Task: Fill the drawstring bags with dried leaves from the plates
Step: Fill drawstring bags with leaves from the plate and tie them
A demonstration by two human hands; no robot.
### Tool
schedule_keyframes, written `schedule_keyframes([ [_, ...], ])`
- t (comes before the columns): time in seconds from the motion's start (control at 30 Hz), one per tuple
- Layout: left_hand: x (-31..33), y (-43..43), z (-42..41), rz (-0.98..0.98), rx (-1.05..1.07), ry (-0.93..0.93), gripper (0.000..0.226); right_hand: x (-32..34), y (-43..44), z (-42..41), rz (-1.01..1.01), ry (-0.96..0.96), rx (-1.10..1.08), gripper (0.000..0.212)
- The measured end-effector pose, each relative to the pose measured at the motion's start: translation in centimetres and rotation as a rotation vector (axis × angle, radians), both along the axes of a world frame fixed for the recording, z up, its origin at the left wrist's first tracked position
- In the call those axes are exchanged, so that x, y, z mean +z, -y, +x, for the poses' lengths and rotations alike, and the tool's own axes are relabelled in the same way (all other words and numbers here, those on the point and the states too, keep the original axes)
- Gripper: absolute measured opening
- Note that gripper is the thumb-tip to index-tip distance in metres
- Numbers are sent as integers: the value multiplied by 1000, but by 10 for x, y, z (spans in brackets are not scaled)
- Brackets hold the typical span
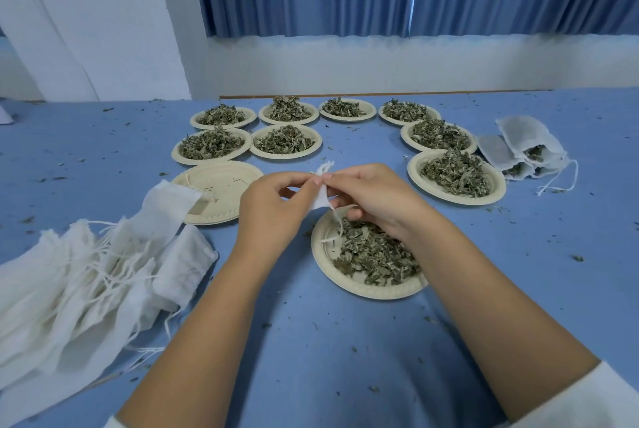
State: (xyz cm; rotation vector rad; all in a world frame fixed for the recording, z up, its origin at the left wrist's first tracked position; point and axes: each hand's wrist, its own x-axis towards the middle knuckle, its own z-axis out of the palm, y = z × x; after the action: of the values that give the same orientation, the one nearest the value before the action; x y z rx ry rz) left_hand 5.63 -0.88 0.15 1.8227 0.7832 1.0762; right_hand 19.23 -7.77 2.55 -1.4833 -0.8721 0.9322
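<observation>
Both hands pinch one small bag [320, 197] at its mouth, left hand [273, 210] and right hand [375, 197] seemingly working it open, directly above the nearest plate [323, 260] of leaves [375, 256], probably so spills land back there.

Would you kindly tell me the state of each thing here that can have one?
held bag: looks empty.
left grip: pinches held bag.
right grip: pinches held bag.
near plate: partly covered with leaves.
bare plate: almost leafless.
eight far plates: heaped.
left bag pile: empty, flat.
right bags: holding leaves.
</observation>
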Motion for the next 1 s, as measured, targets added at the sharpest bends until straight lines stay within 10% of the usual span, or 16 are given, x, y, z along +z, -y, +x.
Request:
schedule_keyframes([
  [0.27,4,-2,-2,-75,-35,55,15,3,3,4,-31,32,-10,20],
  [0.73,5,-2,-2,-102,-30,194,9,0,10,10,-81,632,-124,1],
  [1.0,6,-3,-4,-70,18,92,14,-10,3,0,90,789,-88,27],
])
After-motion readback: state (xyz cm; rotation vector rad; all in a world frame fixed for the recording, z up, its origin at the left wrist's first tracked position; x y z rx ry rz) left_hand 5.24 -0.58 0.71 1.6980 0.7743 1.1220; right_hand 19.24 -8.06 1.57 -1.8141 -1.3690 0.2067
